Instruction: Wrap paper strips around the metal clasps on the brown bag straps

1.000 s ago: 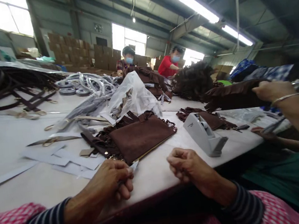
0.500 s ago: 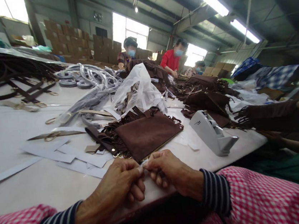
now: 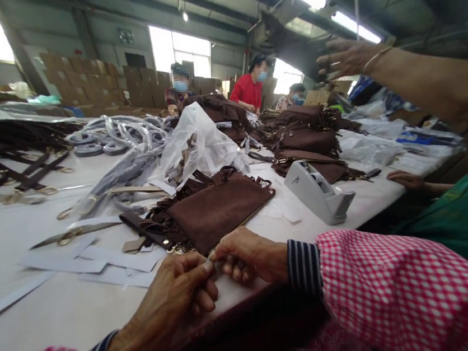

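A brown fringed suede bag (image 3: 221,208) lies on the white table, its lower edge just beyond my fingers. My left hand (image 3: 183,288) is closed in a pinch at the table's front edge. Against its fingertips, my right hand (image 3: 243,253) pinches too, thumb and forefinger together near the bag's zipper edge. Whatever sits between the fingertips is too small to make out. A dark strap with a metal snap (image 3: 145,230) and gold rings lie along the bag's left side, amid its fringe.
White paper strips (image 3: 117,259) lie left of the bag. A grey tape dispenser (image 3: 318,194) stands to its right. Behind are a clear plastic bag (image 3: 202,139), plastic-wrapped straps (image 3: 123,132) and piled brown bags (image 3: 306,139). A co-worker's raised arm (image 3: 408,71) reaches in from the right.
The view has shifted, so the table things sit further left. Both my hands stay pinched together. The co-worker at right has raised an arm, and the brown bag there has left that spot.
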The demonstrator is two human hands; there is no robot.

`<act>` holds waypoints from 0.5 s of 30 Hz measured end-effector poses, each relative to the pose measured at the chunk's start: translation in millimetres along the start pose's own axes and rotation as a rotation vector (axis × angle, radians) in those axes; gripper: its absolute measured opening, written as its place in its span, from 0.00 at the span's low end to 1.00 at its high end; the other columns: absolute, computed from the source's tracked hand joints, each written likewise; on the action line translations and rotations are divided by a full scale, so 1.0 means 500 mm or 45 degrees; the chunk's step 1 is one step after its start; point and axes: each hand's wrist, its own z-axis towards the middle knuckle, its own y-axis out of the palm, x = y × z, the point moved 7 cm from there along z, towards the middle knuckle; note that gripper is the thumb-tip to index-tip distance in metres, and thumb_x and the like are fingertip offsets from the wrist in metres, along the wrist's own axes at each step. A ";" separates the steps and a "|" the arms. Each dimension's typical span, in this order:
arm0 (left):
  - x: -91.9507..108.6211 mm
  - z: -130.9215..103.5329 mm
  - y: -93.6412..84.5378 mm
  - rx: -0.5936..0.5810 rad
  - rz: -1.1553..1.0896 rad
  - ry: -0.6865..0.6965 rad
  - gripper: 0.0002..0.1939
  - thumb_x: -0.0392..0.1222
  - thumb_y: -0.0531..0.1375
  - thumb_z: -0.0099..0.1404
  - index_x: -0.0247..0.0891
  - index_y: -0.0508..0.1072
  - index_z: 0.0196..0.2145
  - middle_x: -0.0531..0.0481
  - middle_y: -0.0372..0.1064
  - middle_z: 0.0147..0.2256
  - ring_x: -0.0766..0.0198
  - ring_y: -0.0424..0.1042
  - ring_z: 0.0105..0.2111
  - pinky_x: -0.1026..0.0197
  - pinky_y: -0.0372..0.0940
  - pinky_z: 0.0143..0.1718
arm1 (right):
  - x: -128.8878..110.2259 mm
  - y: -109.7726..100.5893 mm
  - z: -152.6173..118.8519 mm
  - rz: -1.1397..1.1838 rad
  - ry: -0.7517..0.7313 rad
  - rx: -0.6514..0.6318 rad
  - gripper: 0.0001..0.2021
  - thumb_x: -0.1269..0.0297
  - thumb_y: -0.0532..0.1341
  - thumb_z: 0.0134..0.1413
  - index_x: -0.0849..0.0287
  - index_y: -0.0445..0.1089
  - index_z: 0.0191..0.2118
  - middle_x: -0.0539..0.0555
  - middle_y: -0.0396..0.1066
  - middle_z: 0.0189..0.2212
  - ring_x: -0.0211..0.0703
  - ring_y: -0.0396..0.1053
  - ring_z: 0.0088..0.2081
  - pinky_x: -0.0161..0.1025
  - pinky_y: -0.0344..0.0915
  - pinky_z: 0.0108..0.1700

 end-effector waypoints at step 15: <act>-0.024 0.026 -0.025 0.017 -0.201 -0.103 0.14 0.48 0.67 0.49 0.34 0.71 0.22 0.50 0.70 0.17 0.72 0.61 0.13 0.72 0.50 0.14 | -0.002 0.010 -0.025 0.058 -0.240 -0.143 0.09 0.75 0.59 0.57 0.66 0.71 0.26 0.53 0.75 0.24 0.32 0.72 0.19 0.23 0.59 0.13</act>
